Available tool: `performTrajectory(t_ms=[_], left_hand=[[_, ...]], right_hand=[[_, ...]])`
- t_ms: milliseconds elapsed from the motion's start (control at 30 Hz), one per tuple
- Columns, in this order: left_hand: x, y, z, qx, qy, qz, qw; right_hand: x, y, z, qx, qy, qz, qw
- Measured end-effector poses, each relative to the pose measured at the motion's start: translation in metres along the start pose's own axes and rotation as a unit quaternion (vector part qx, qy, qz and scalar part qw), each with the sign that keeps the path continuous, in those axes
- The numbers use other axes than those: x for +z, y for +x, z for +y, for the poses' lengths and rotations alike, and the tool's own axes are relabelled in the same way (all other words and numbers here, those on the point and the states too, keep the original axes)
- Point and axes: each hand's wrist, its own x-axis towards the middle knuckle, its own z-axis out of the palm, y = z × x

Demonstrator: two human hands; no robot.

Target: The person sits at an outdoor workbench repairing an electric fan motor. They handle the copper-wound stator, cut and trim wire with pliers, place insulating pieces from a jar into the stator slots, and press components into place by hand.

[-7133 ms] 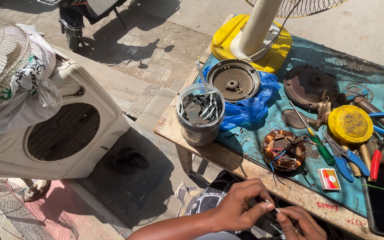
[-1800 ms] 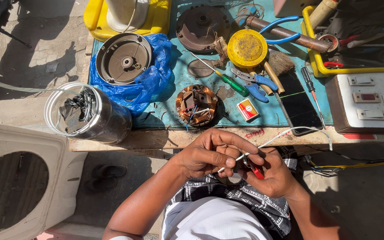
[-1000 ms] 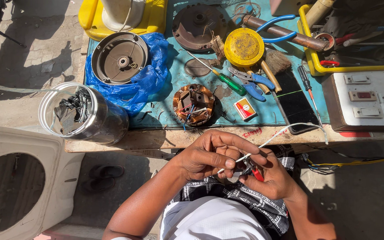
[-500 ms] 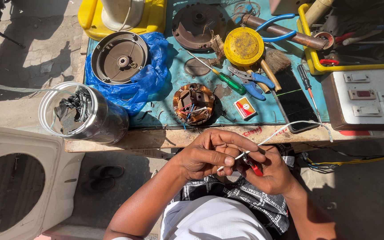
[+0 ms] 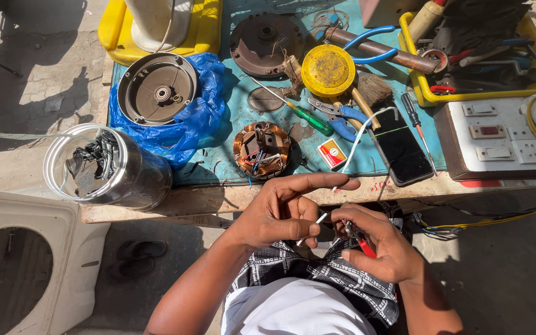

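**Two hands on a white wire at the bench edge**

Head view: The left hand was curled over the near edge of the workbench, its forefinger stretched out straight and its thumb and other fingers pinched on a thin white wire. The wire ran up from between the hands, over the bench edge and across a black phone lying on the teal mat. The right hand was closed around a small red-handled tool, its tip set against the wire just beside the left thumb; how the tool's tip met the wire could not be told. Both hands hung above the person's checked cloth.

On the mat just beyond the left hand lay a copper-wound stator, with a small red and white box to its right. Farther back were a green-handled screwdriver, blue-handled pliers and a yellow round lid. A metal motor cover rested on a blue plastic bag. A shiny steel can holding dark scraps stood at the bench's left corner. A white switchboard sat at the right, behind it a yellow tray of tools.
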Motion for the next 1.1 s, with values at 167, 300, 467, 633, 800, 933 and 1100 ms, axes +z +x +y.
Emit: performTrajectory(t_ms=[167,300,467,633,800,933,1100], left_hand=[[0.004,0.02,0.008,0.033,0.472,0.098,0.876],[0.0,0.077,0.001,0.178,0.653,0.09,0.731],[-0.001,0.125,0.0,-0.066,0.762,0.094,0.637],[0.018,0.048,-0.022,0.096,0.652,0.163,0.734],[0.019,-0.029,-0.048,0.048,0.495,0.221,0.839],[0.007,-0.068,-0.06,0.071,0.367,0.306,0.876],[-0.003,-0.085,-0.077,0.085,0.134,0.347,0.924]], right_hand=[[-0.028,-0.026,-0.01,0.072,0.081,0.169,0.98],[-0.049,-0.022,-0.001,0.098,0.062,0.231,0.966],[-0.079,0.009,0.009,0.1,0.06,0.281,0.953],[-0.111,0.066,0.024,0.134,-0.32,0.274,0.897],[-0.12,0.144,0.046,0.242,-0.497,0.213,0.806],[-0.114,0.176,0.049,0.121,-0.561,0.243,0.782],[-0.053,0.124,0.008,-0.054,-0.406,0.325,0.852]])
